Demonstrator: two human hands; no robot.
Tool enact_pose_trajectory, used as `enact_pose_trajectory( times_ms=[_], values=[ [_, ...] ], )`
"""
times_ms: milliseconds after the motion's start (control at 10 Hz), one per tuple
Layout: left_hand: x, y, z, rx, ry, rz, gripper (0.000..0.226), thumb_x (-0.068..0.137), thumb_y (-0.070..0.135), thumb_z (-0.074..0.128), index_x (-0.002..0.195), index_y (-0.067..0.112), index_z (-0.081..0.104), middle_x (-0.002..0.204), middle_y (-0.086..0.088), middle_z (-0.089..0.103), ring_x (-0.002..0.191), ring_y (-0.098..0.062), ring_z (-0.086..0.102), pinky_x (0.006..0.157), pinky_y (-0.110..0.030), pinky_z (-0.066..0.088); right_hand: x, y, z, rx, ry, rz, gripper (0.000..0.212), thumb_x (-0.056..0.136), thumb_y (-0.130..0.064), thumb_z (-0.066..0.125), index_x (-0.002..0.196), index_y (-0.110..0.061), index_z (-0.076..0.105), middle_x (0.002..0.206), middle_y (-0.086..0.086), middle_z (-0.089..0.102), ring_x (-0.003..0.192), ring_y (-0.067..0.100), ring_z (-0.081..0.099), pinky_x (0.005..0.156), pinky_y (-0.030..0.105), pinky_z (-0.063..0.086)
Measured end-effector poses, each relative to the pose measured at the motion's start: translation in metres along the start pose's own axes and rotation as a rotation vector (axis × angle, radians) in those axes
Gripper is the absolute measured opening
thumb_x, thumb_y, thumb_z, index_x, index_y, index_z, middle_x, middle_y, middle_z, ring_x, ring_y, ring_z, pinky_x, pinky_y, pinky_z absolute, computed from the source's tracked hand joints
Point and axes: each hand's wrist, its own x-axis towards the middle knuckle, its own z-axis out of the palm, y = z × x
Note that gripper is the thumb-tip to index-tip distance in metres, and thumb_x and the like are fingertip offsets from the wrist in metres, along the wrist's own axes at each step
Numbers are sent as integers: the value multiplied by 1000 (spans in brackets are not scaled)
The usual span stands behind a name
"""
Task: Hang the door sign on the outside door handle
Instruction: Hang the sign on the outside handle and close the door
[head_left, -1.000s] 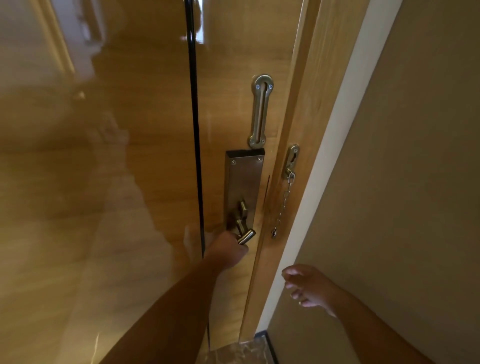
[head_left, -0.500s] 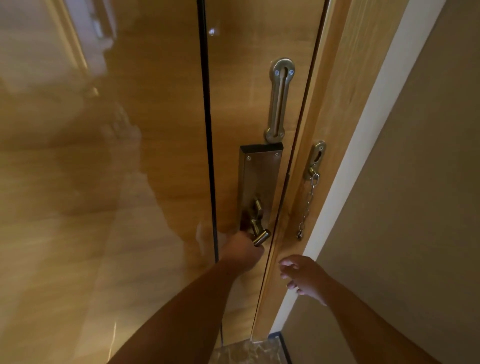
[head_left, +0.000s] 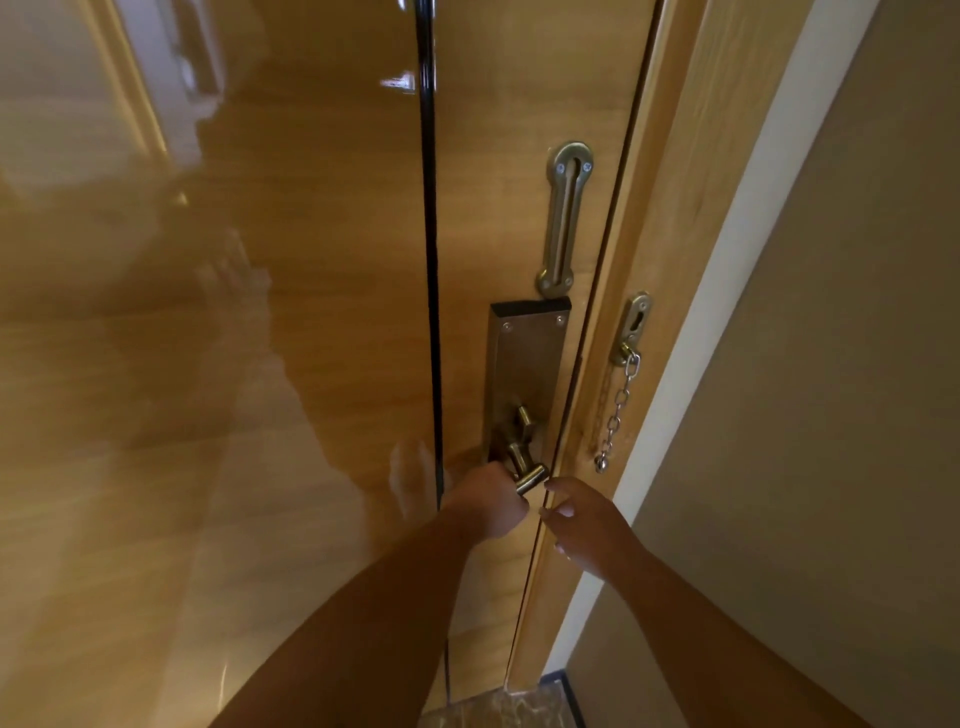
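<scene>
The left hand (head_left: 488, 501) grips the brass lever handle (head_left: 527, 475), its axis pointing right toward the empty, half-open right hand (head_left: 587, 525) just beside its tip.

Looks like a hotel-room or apartment entry, seen from inside. Glossy wood-veneer door (head_left: 519, 156) set in a matching wooden frame (head_left: 675, 234). Brass slotted guard track (head_left: 563, 218) screwed above a metal lock plate (head_left: 527, 364) with lever handle (head_left: 527, 475). Security chain (head_left: 618, 410) hanging from a keeper on the frame. Plain beige wall (head_left: 831, 364) at right; strip of marble-patterned floor (head_left: 498, 709) at the threshold.
</scene>
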Motion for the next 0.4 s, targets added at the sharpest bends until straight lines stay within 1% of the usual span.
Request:
enact_pose_trajectory(
  times_ms=[100,200,300,400],
  values=[
    [-4,4,-18,91,-49,-9,21,76,22,62,62,23,46,65,5,51,63,-12,51,58,-28,40,-14,-4,-6,-18,-2,-3,33,87,-30,56,119,-24,55,96,6,65,81,22,65,71,27,49],
    [-13,12,-36,202,30,3,16,74,22,64,66,24,51,66,6,51,63,-11,49,61,-27,35,-29,-13,-16,-17,10,-7,31,87,-31,56,118,-24,57,94,2,62,77,19,64,64,22,48],
    [-24,19,-50,272,25,56,22,72,23,66,93,17,63,77,4,59,68,-14,53,53,-28,37,-43,-14,-22,-41,-27,-10,33,88,-33,56,120,-24,56,100,1,59,84,19,62,73,28,48],
    [-42,16,-67,375,-25,80,33,75,28,65,105,16,60,90,-1,60,78,-19,55,61,-33,46,-59,-15,-30,-90,-44,-31,39,88,-35,56,125,-23,52,111,3,58,93,15,57,73,25,45]
  ],
)
